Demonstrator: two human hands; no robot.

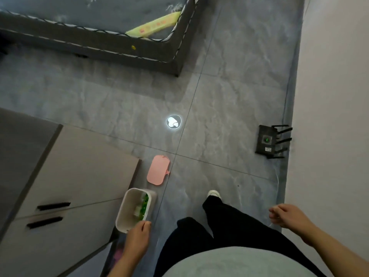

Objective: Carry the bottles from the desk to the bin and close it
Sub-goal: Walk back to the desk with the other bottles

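A small white bin (pixel 127 208) stands open on the floor beside a cabinet, with green and white bottles (pixel 144 204) inside it. Its pink lid (pixel 158 170) lies flat on the floor just beyond the bin. My left hand (pixel 137 235) hangs right above the bin's near rim, fingers loosely curled, holding nothing. My right hand (pixel 283 215) is out to the right near the wall, fingers loosely curled and empty.
A grey cabinet (pixel 75 176) with two black handles stands left of the bin. A bed (pixel 103 33) fills the far left. A black router (pixel 269 141) sits on the floor by the right wall. My legs (pixel 215 220) stand right of the bin.
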